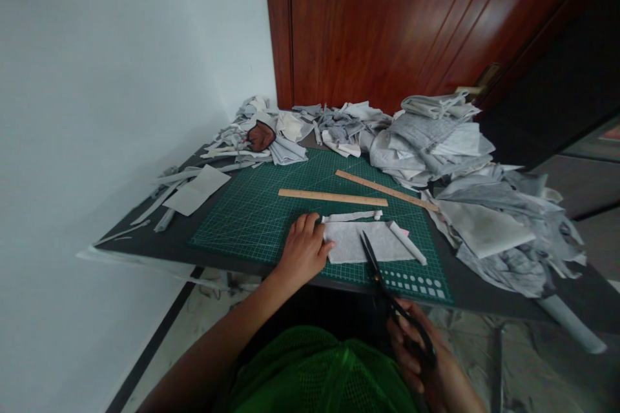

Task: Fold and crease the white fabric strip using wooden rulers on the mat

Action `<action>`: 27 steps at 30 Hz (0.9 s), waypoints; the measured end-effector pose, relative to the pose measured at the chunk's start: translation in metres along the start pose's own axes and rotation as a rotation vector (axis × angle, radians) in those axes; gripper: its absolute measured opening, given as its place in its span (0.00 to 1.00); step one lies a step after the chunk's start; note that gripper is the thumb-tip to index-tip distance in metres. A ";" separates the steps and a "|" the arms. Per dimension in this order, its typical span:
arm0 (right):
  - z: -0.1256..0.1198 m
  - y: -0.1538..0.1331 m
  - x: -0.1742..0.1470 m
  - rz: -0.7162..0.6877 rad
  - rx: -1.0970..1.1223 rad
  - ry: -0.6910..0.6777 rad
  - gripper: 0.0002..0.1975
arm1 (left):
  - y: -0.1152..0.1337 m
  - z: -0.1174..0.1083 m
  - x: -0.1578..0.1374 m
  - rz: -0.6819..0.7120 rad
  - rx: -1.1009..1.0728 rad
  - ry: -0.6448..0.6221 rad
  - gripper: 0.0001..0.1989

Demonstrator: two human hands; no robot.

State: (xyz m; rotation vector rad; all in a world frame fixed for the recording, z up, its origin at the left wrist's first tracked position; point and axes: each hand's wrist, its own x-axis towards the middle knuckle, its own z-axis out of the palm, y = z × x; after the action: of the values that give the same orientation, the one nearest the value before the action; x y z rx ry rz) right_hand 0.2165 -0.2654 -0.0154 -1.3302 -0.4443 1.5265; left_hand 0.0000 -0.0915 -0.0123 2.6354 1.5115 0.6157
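A piece of pale grey fabric [356,242] lies on the green cutting mat [252,213] near the table's front edge. Its right end is rolled or folded into a narrow tube [409,244]. Palm down at the fabric's left edge, my left hand [305,245] touches it with the thumb, the fingers slightly bent and apart from the thumb. Black scissors [374,264] are gripped in my right hand [421,348] at the table's edge, blades close together and tips over the fabric. Just beyond the fabric lies a thin strip [351,216], curled at its right end.
Two wooden rulers, one level [332,197] and one slanted [387,190], lie beyond the fabric. Heaped grey cloth [431,142] fills the right side; scraps [290,135] line the back. A pale rectangular sheet [196,190] lies left. Behind are a white wall and wooden door [378,26].
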 end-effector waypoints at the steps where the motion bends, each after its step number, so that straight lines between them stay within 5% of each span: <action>1: 0.000 -0.003 -0.001 0.000 0.001 0.003 0.29 | -0.005 0.000 0.000 0.070 -0.036 0.021 0.17; 7: -0.002 -0.008 -0.004 0.029 -0.029 0.041 0.33 | -0.033 0.000 0.003 0.549 -0.147 -0.152 0.13; 14: -0.010 -0.002 0.002 0.041 -0.080 -0.011 0.31 | -0.053 -0.015 -0.008 0.528 -0.172 -0.168 0.10; 22: -0.013 -0.002 -0.002 0.022 -0.085 -0.001 0.33 | -0.055 -0.024 -0.021 0.550 -0.177 -0.265 0.20; 27: -0.029 0.006 -0.015 0.045 -0.093 -0.129 0.30 | -0.059 -0.024 -0.027 0.540 -0.193 -0.316 0.24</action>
State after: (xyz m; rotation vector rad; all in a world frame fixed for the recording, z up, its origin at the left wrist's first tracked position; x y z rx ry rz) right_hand 0.2376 -0.2907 -0.0220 -1.3253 -0.5754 1.6526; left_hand -0.0687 -0.0872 -0.0119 2.8087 0.6241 0.3141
